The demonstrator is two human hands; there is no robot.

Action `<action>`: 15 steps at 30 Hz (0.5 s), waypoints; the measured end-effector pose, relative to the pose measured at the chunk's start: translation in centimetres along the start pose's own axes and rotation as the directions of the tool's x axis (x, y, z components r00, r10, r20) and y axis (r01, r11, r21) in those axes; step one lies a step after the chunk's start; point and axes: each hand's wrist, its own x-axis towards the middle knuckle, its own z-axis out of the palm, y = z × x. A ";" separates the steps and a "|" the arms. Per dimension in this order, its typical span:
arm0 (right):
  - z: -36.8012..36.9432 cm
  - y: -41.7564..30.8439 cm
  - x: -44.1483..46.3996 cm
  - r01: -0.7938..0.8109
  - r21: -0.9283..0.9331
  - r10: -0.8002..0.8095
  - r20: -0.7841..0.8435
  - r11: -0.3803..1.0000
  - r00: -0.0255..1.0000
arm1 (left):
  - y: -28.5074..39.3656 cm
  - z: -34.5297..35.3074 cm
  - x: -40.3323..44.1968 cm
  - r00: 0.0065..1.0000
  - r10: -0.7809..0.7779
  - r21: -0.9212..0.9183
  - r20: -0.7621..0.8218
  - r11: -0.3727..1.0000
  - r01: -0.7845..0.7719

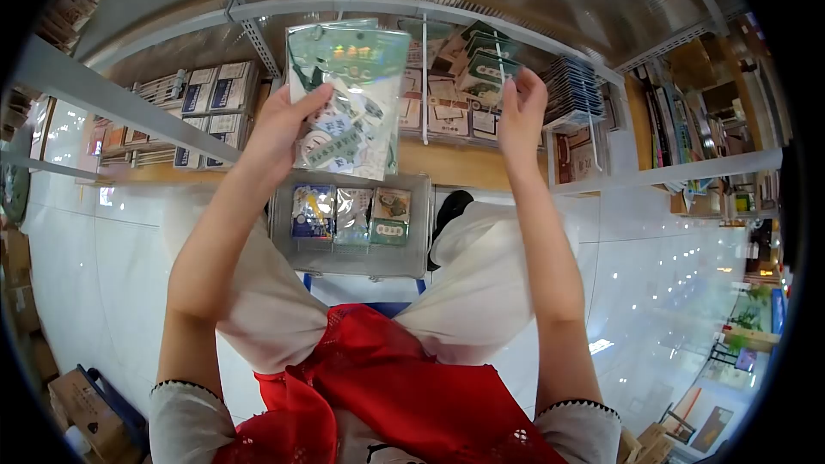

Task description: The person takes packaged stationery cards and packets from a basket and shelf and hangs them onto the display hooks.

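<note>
My left hand (282, 131) grips a few flat sticker packs (351, 94) in clear plastic with green tops, its thumb pressed over the front one. Printed stickers show through the front pack. On the right, my right hand (522, 112) is closed, thumb and fingers drawn together at the front end of a white display hook (501, 60). Green-topped packs (485, 77) hang on that hook, just left of the fingers. Whether the fingertips pinch the hook or something small cannot be made out.
Below the packs, a grey plastic bin (352, 258) between my knees holds more packs (393, 216). Hanging packs (215, 103) fill the left rack, and dark-edged packs (571, 90) hang at right. A metal shelf bar (137, 94) crosses the left side. Books (670, 125) stand far right.
</note>
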 end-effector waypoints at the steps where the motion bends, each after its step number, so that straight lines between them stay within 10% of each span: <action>1: 0.2 -2.1 -0.7 -0.015 0.242 0.004 0.049 0.970 0.999 | -0.7 0.4 0.0 1.000 -0.002 0.000 -0.010 1.000 0.002; 3: 1.4 -4.7 -2.7 -0.194 0.576 0.072 0.228 0.794 0.971 | -2.0 0.8 0.1 0.999 -0.041 0.074 -0.020 0.996 0.042; 15: 2.9 -3.1 -4.4 -0.647 0.675 0.369 0.535 0.354 0.760 | -5.2 2.8 -0.4 0.977 -0.198 0.134 0.077 0.973 0.187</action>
